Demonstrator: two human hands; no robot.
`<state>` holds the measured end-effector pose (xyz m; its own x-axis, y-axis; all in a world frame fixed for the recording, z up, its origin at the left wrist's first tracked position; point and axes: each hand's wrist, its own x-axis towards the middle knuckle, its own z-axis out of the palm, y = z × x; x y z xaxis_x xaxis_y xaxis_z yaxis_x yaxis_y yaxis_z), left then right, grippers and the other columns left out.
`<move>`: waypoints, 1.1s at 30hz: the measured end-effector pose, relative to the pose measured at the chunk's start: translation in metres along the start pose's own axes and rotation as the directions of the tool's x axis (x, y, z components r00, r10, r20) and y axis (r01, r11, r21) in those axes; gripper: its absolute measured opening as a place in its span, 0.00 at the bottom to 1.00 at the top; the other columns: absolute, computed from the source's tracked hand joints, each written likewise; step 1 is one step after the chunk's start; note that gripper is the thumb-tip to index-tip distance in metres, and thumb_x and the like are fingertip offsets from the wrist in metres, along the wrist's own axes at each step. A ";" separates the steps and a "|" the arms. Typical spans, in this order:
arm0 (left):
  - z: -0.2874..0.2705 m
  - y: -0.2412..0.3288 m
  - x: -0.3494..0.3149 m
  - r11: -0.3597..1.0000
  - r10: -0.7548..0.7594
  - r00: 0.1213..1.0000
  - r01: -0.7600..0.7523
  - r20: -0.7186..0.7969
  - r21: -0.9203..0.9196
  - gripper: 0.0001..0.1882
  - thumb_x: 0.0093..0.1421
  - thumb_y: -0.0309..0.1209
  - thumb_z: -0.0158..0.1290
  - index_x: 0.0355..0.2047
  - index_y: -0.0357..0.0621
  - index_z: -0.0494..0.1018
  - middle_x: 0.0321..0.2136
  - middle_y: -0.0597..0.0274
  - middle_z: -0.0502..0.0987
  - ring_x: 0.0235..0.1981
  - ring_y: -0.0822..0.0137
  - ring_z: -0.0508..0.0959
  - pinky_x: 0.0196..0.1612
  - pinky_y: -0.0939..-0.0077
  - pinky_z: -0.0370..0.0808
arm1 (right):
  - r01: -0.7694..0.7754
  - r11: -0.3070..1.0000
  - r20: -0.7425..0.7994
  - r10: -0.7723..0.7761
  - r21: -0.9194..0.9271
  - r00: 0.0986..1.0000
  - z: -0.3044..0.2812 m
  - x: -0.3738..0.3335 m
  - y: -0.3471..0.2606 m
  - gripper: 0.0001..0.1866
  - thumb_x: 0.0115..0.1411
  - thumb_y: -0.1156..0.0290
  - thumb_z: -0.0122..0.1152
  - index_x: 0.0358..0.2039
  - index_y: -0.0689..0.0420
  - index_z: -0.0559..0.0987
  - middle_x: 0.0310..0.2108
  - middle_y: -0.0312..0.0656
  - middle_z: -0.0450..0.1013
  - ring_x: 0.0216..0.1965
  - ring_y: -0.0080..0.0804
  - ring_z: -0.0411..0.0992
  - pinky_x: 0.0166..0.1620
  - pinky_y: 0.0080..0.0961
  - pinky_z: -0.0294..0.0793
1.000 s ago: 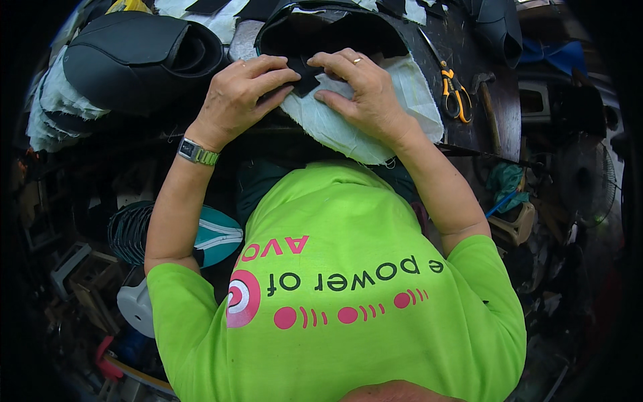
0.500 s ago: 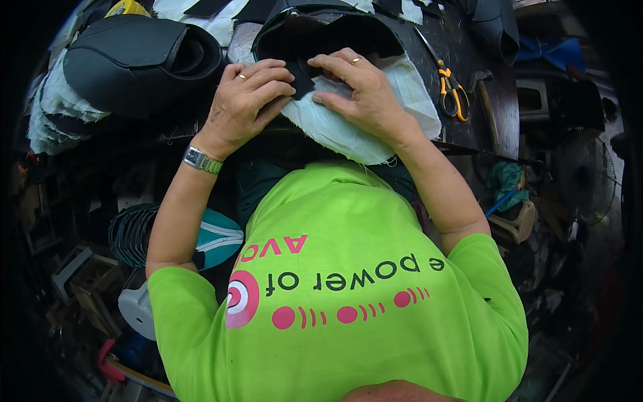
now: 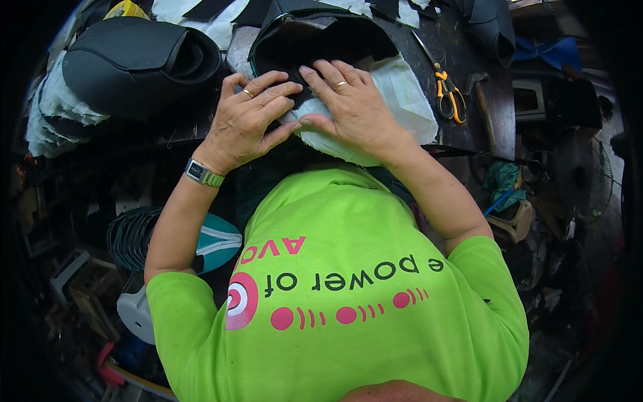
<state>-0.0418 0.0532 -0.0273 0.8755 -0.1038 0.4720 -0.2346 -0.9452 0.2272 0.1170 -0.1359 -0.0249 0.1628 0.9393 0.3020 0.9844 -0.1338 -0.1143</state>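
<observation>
On the dark table in front of me lies a curled black panel (image 3: 321, 28) of flexible material with a white frayed cloth backing (image 3: 408, 97). My left hand (image 3: 258, 117) rests at its near edge, fingers spread over the black material and thumb stretched out. My right hand (image 3: 353, 107) lies almost flat beside it, fingertips pressing on the panel where black meets white. The two thumbs nearly meet over the cloth edge. What lies directly beneath the fingertips is hidden.
Left of my hands sits a rolled black panel (image 3: 127, 63) over stacked white cloth-backed pieces (image 3: 57, 110). To the right lie orange-and-black scissors (image 3: 450, 97) and a hammer (image 3: 485, 110). Bundled teal pieces (image 3: 218, 234) hang low at left; a fan (image 3: 589, 177) stands at far right.
My right hand has shifted slightly left, its fingers flatter on the panel. My left thumb has stretched away from its fingers toward the right thumb.
</observation>
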 end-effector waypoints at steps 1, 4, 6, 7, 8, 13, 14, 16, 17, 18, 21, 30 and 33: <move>0.000 0.001 -0.001 1.000 -0.012 1.000 0.012 0.019 0.000 0.14 0.61 0.42 0.64 0.40 0.49 0.80 0.54 0.65 0.81 0.64 0.65 0.72 0.60 0.60 0.62 | -0.003 1.000 -0.003 0.003 -0.011 1.000 0.000 0.001 -0.001 0.41 0.63 0.40 0.60 0.68 0.55 0.69 0.64 0.48 0.66 0.65 0.49 0.63 0.66 0.46 0.60; -0.002 0.003 -0.006 1.000 0.000 0.998 0.001 0.061 -0.019 0.14 0.63 0.42 0.62 0.44 0.48 0.78 0.59 0.62 0.77 0.66 0.64 0.71 0.64 0.58 0.60 | 0.004 1.000 -0.011 -0.005 -0.031 1.000 -0.002 0.007 -0.003 0.45 0.60 0.36 0.60 0.66 0.58 0.69 0.64 0.50 0.66 0.65 0.49 0.62 0.65 0.48 0.59; -0.002 0.004 -0.010 0.998 -0.014 0.993 0.022 0.117 -0.061 0.18 0.64 0.41 0.60 0.51 0.50 0.76 0.63 0.61 0.74 0.67 0.63 0.69 0.68 0.56 0.57 | 0.013 0.998 0.015 -0.012 -0.067 1.000 -0.006 0.013 -0.003 0.45 0.57 0.36 0.62 0.64 0.59 0.72 0.62 0.51 0.67 0.64 0.49 0.63 0.64 0.49 0.60; -0.002 0.005 -0.011 0.998 -0.011 0.993 0.018 0.115 -0.057 0.19 0.64 0.41 0.60 0.53 0.51 0.75 0.63 0.61 0.74 0.68 0.63 0.68 0.68 0.56 0.57 | 0.013 0.999 0.008 -0.013 -0.031 1.000 -0.007 0.018 -0.003 0.45 0.57 0.36 0.63 0.63 0.60 0.72 0.62 0.51 0.68 0.64 0.48 0.63 0.63 0.49 0.60; -0.002 0.006 -0.012 0.999 -0.005 0.994 0.011 0.113 -0.053 0.21 0.64 0.41 0.60 0.55 0.52 0.75 0.63 0.62 0.74 0.68 0.63 0.67 0.68 0.56 0.57 | -0.010 1.000 0.069 0.012 -0.021 0.998 -0.009 0.023 -0.002 0.45 0.56 0.36 0.63 0.63 0.60 0.73 0.62 0.51 0.68 0.64 0.48 0.64 0.62 0.49 0.61; -0.009 0.011 -0.005 0.997 0.008 0.991 0.002 0.132 -0.071 0.27 0.62 0.39 0.62 0.61 0.57 0.72 0.62 0.66 0.75 0.67 0.65 0.68 0.68 0.57 0.56 | -0.032 0.997 0.145 0.043 -0.077 0.988 -0.014 0.049 -0.001 0.46 0.52 0.37 0.66 0.62 0.59 0.75 0.62 0.54 0.68 0.62 0.48 0.65 0.60 0.47 0.62; -0.011 0.013 -0.001 0.997 0.012 0.990 -0.001 0.139 -0.079 0.27 0.61 0.39 0.62 0.61 0.57 0.72 0.60 0.68 0.76 0.66 0.65 0.69 0.68 0.58 0.55 | -0.030 0.998 0.153 0.039 -0.059 0.988 -0.017 0.052 0.001 0.46 0.51 0.38 0.68 0.62 0.58 0.75 0.62 0.54 0.68 0.63 0.48 0.65 0.61 0.47 0.63; -0.020 0.012 0.008 0.995 0.078 0.990 -0.069 0.119 -0.072 0.25 0.61 0.35 0.63 0.59 0.55 0.75 0.55 0.66 0.79 0.58 0.66 0.75 0.66 0.61 0.59 | -0.024 0.979 0.077 0.009 0.201 0.997 -0.030 0.046 0.004 0.44 0.51 0.44 0.72 0.63 0.57 0.75 0.63 0.54 0.68 0.63 0.47 0.65 0.61 0.45 0.65; -0.024 0.008 0.015 0.990 0.067 0.997 -0.069 -0.026 -0.127 0.24 0.61 0.34 0.62 0.58 0.53 0.75 0.54 0.64 0.80 0.57 0.65 0.77 0.64 0.61 0.61 | 0.009 0.904 -0.015 -0.003 0.428 1.000 -0.039 0.040 0.007 0.43 0.51 0.49 0.74 0.64 0.56 0.74 0.64 0.53 0.68 0.63 0.45 0.66 0.61 0.43 0.67; -0.029 0.004 0.020 0.983 0.046 0.990 -0.069 -0.136 -0.168 0.23 0.61 0.34 0.62 0.58 0.52 0.76 0.53 0.62 0.80 0.55 0.63 0.78 0.63 0.62 0.64 | -0.022 0.775 -0.032 0.054 0.632 0.998 -0.047 0.030 0.010 0.41 0.51 0.54 0.75 0.64 0.56 0.74 0.65 0.52 0.68 0.63 0.44 0.67 0.62 0.41 0.68; -0.029 -0.019 0.047 0.946 -0.228 0.833 0.068 -0.504 -0.317 0.21 0.64 0.32 0.60 0.57 0.43 0.76 0.52 0.53 0.80 0.51 0.58 0.81 0.57 0.63 0.73 | -0.062 0.865 -0.210 0.190 0.499 0.959 -0.092 -0.031 0.038 0.25 0.60 0.73 0.70 0.59 0.55 0.79 0.50 0.44 0.80 0.46 0.32 0.79 0.52 0.27 0.77; 0.016 -0.080 0.108 0.467 -0.657 0.714 0.638 0.242 -0.612 0.39 0.64 0.60 0.56 0.63 0.42 0.71 0.55 0.38 0.77 0.52 0.53 0.81 0.53 0.66 0.77 | -0.808 0.491 -0.105 0.830 -0.325 0.547 -0.079 -0.190 0.177 0.25 0.64 0.68 0.59 0.63 0.50 0.73 0.56 0.53 0.73 0.55 0.57 0.72 0.57 0.48 0.73; 0.019 -0.066 0.117 0.508 -0.551 0.821 0.471 0.149 -0.721 0.35 0.66 0.57 0.57 0.66 0.50 0.71 0.53 0.50 0.78 0.53 0.64 0.80 0.54 0.77 0.77 | -0.824 0.539 -0.168 0.808 -0.177 0.565 -0.067 -0.198 0.193 0.25 0.65 0.68 0.59 0.63 0.51 0.74 0.53 0.53 0.75 0.54 0.57 0.73 0.56 0.49 0.72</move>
<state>0.0836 0.0979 -0.0032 0.9111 0.3893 0.1358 -0.0114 -0.3054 0.9521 0.2790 -0.3686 -0.0428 0.8986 0.3693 0.2371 0.4082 -0.9017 -0.1428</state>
